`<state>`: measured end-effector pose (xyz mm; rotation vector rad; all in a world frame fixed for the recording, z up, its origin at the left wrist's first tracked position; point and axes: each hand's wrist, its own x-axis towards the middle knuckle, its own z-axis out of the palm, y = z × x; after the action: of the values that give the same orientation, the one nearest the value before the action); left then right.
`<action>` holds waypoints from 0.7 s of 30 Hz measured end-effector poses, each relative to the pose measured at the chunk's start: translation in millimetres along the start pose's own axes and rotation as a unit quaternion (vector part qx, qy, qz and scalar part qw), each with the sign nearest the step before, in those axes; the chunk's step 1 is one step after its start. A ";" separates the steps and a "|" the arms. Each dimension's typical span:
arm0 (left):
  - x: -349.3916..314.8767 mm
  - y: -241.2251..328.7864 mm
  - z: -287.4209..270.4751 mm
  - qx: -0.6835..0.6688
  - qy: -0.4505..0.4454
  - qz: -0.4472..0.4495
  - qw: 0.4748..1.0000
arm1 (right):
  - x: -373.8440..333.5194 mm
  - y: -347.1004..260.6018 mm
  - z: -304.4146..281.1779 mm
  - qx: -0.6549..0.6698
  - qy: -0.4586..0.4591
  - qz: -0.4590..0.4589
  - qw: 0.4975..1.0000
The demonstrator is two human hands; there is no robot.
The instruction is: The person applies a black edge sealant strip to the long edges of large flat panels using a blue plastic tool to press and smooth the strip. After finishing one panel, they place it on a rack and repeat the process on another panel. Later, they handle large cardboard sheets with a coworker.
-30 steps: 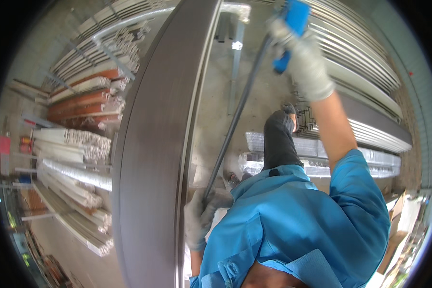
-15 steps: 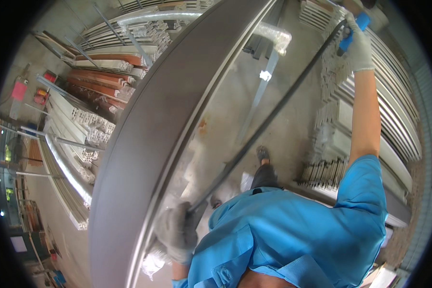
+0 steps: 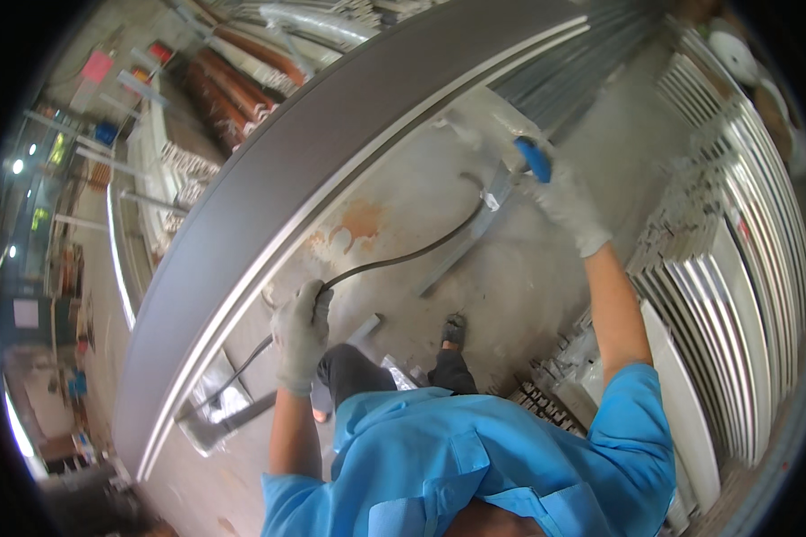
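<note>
A long dark brown profile [image 3: 331, 152] with a pale lower edge runs diagonally across the view. My left hand [image 3: 301, 329], in a grey glove, grips a thin black rubber strip [image 3: 403, 257] close beside that edge. The strip curves up and right from my left hand and trails down-left below it. My right hand [image 3: 560, 197], also gloved, holds a blue-handled tool [image 3: 534, 158] near the strip's far end, over the concrete floor.
Stacks of white profiles [image 3: 743, 268] lie to my right. White and brown profiles [image 3: 215, 98] fill racks behind the long piece. A loose metal bar [image 3: 475, 233] and plastic wrap [image 3: 210, 394] lie on the stained floor by my feet [image 3: 455, 329].
My right hand has come down from high up to chest height with the blue tool. The strip, taut before, now sags in a curve. My left hand has slid up along it.
</note>
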<state>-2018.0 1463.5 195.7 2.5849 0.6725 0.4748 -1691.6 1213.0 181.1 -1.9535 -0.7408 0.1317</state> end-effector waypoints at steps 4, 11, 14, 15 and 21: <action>-11.1 -1.0 42.4 0.047 -0.013 -0.021 0.999 | 29.2 33.0 12.2 -0.277 0.040 -0.152 0.948; 1.4 34.0 97.1 0.011 -0.032 -0.040 0.999 | 50.7 91.7 18.6 -0.436 -0.013 -0.065 0.898; 20.6 56.5 114.7 -0.002 -0.023 -0.080 0.996 | 51.2 103.6 11.9 -0.406 -0.001 -0.066 0.912; 31.5 64.3 121.9 -0.014 0.007 -0.043 0.999 | 50.6 104.1 10.2 -0.422 -0.021 -0.065 0.904; 73.4 73.3 216.4 -0.044 0.007 0.074 0.996 | 40.2 101.7 6.9 -0.366 0.051 -0.160 0.915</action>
<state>-1838.5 1376.0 62.5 2.5602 0.4557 0.5564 -1617.1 1208.8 100.8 -2.4667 -1.1376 -0.5177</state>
